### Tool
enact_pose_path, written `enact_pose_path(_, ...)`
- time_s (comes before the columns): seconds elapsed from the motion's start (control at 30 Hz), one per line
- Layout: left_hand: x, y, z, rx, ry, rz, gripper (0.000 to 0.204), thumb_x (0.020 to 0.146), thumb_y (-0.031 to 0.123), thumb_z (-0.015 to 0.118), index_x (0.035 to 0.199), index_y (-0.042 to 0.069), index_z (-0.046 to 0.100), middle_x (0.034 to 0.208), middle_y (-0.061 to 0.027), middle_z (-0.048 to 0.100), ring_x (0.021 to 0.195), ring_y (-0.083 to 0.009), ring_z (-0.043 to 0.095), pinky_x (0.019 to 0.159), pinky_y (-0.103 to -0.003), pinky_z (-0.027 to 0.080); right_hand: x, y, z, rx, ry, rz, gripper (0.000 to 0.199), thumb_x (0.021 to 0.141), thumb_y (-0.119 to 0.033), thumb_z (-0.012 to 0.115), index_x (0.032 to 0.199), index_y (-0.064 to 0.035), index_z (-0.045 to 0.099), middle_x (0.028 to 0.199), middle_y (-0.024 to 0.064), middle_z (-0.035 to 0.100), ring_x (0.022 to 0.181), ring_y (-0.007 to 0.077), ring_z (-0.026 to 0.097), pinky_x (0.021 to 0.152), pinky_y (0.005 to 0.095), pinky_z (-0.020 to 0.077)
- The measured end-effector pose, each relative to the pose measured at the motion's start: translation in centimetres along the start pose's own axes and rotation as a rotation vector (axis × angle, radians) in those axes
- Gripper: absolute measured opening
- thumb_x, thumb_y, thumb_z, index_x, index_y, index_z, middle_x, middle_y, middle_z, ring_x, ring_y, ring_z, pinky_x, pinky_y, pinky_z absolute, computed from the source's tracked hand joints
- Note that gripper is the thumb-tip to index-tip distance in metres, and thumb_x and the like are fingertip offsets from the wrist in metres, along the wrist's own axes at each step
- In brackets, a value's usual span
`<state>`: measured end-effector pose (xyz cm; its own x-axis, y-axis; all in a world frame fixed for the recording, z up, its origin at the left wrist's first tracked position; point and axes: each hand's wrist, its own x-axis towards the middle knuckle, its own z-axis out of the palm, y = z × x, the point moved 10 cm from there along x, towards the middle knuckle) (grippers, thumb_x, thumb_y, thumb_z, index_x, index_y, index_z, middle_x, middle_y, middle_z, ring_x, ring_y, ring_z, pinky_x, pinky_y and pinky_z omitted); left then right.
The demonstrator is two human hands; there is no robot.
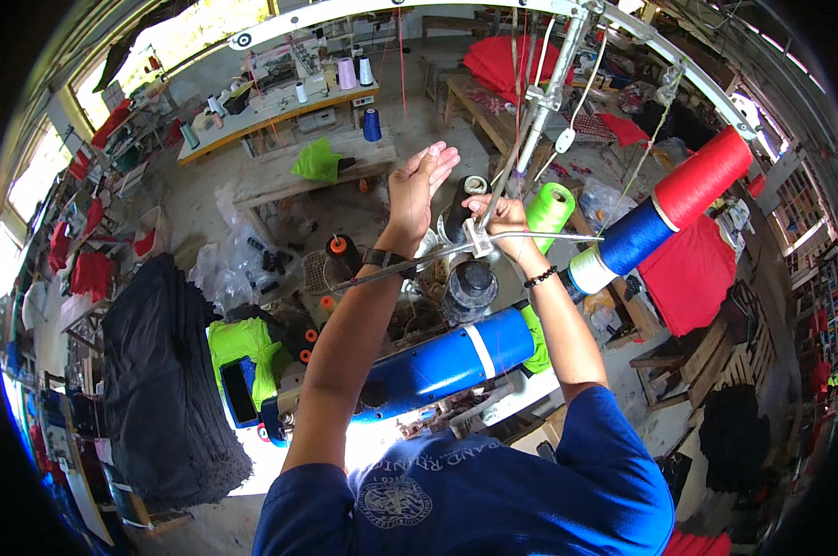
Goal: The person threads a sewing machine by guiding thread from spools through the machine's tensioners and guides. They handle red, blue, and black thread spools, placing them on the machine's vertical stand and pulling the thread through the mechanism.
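Note:
My left hand (421, 188) is raised over the sewing machine, its fingers stretched out and the thumb close beside them. No held thing shows in it. To its right, my right hand (502, 221) is closed with fingertips pinched, just behind the metal clamp (479, 237) on the thread stand's pole (539, 125). What the fingertips hold, if anything, is too small to make out. A thin metal rod (548, 236) crosses in front of my right wrist and left forearm. Beneath my arms lies a blue sewing machine (447, 361). A dark thread cone (472, 289) stands behind it.
A neon-green thread cone (550, 211) stands right of my right hand. Red (703, 176) and blue (637, 237) cones line up farther right. The stand's white bar (326, 17) arches overhead. Black fabric (164, 380) is piled at left; a phone (238, 391) lies on green cloth.

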<state>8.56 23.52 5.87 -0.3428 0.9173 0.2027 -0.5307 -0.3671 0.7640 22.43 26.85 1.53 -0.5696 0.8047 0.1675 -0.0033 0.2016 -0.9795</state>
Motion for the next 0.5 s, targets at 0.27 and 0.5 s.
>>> enact_pose_path(0.27,0.6,0.5,0.2,0.004,-0.026,-0.019,0.038,0.093,0.021,0.051,0.117,-0.008,0.049,0.114,-0.021,0.057,0.106,-0.0262,0.057,0.095,-0.032,0.043,-0.3,1.7,-0.3,0.125,0.027,0.022,0.018,0.088,-0.007,0.057,0.102,0.0029,0.062,0.072,0.0028,0.063,0.065,0.0077,0.056,0.063,0.0209,0.0455)
enact_pose_path(0.5,0.5,-0.5,-1.1,-0.047,0.018,-0.074,0.042,0.093,0.024,0.051,0.121,-0.007,0.047,0.114,-0.0183,0.058,0.107,-0.0242,0.057,0.095,-0.031,0.042,5.8,-5.8,-2.4,-0.137,0.307,-0.29,0.055,0.078,-0.018,0.071,0.121,0.0069,0.048,0.095,0.0085,0.063,0.085,0.0113,0.058,0.076,0.0233,0.047)
